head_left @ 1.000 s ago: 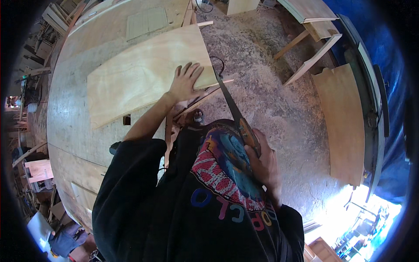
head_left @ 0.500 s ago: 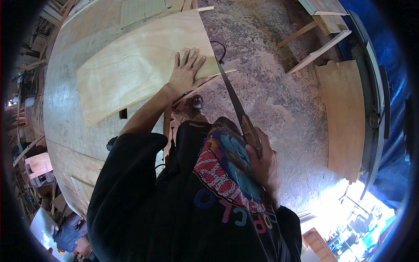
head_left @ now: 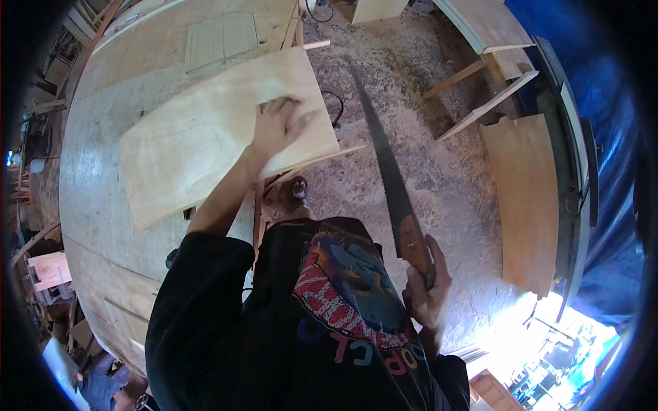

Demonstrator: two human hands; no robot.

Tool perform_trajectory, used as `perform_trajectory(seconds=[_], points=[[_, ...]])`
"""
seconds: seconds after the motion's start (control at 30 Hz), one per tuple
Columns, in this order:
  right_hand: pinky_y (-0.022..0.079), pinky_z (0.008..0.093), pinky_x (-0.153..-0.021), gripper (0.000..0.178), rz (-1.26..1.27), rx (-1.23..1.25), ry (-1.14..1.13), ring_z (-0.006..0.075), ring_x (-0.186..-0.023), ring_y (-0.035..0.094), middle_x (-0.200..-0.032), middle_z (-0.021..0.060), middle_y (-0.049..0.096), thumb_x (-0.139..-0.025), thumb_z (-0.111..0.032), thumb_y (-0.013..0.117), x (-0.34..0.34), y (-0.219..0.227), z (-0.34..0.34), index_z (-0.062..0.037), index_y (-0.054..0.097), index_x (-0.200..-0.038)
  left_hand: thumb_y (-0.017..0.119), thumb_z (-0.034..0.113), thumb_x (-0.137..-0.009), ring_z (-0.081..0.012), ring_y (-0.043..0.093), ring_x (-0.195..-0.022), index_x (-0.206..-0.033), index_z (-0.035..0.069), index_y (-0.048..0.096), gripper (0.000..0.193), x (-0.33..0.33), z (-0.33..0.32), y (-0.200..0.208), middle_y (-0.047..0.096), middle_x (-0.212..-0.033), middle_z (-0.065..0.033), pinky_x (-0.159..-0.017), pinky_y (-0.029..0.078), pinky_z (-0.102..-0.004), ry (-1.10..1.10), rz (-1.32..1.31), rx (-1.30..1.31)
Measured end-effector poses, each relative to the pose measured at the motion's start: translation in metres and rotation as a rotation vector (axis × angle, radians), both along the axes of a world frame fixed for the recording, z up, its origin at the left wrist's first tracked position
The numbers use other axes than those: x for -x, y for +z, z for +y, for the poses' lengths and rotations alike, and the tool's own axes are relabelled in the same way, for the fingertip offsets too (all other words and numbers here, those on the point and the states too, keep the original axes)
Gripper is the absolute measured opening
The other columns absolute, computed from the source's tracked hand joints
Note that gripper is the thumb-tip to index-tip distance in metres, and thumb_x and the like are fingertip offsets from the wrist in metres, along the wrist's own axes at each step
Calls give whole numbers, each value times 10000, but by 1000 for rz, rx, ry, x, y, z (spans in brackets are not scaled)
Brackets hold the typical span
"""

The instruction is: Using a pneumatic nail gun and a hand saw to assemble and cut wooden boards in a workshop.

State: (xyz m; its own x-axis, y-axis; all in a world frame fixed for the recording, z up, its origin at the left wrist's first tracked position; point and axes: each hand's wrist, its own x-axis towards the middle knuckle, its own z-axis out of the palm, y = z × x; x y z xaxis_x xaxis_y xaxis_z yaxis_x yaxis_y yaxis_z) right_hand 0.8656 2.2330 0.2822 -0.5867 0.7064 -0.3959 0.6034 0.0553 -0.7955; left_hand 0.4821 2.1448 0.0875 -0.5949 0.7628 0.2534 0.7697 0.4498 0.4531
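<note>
A pale plywood panel with one curved edge lies on the workbench to my left. Over its right part is my left hand, fingers bent and smeared by motion; whether the fingertips touch the wood I cannot tell. My right hand is wrapped round the wooden handle of a handsaw. The saw's long dark blade points away from me, over the floor, apart from the panel's right edge.
The wooden workbench fills the left side. A thin wooden strip sticks out at the panel's near right corner. A curved brown board leans at the right by a blue tarp. Wooden frame legs stand at the far right.
The saw has come away from the panel's edge and swung right, with my right hand moving right and nearer. My left hand, flat and spread before, has curled its fingers.
</note>
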Motion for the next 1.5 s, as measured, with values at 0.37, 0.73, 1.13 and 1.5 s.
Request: perform_trajectory(seconds=[0.37, 0.73, 1.13, 1.5], points=[[530, 363, -703, 447, 195, -320, 189, 307, -884, 686, -958, 228, 664, -881, -140, 597, 188, -54, 36, -21, 468, -1292, 514, 307, -880, -290, 490, -1148, -1123, 90, 600, 337, 144, 87, -50, 561, -1193, -123, -982, 314, -481, 252, 293, -122], [522, 377, -640, 328, -1, -207, 191, 311, -774, 692, -852, 196, 672, -894, -167, 609, 218, -78, 69, -17, 513, -1169, 479, 316, -890, -287, 519, -1102, -1004, 70, 627, 309, 139, 94, -44, 595, -1094, -118, -968, 319, -500, 216, 191, 23], [408, 217, -523, 553, 32, 294, 86, 81, -576, 517, -736, 21, 545, -860, -51, 546, 64, 30, 92, -11, 335, -1369, 642, 397, -814, -341, 331, -1336, -1298, 86, 488, 595, -13, 7, 2, 418, -1387, -145, -1096, 167, -592, -178, 6, 156], [504, 381, -820, 534, 60, 219, 362, 286, -921, 666, -994, 197, 655, -862, -84, 545, 48, -27, 78, -29, 352, -1357, 503, 417, -958, -225, 581, -1039, -1180, 82, 533, 403, -183, -19, -59, 603, -1112, -73, -915, 454, -402, 494, -1884, -809]])
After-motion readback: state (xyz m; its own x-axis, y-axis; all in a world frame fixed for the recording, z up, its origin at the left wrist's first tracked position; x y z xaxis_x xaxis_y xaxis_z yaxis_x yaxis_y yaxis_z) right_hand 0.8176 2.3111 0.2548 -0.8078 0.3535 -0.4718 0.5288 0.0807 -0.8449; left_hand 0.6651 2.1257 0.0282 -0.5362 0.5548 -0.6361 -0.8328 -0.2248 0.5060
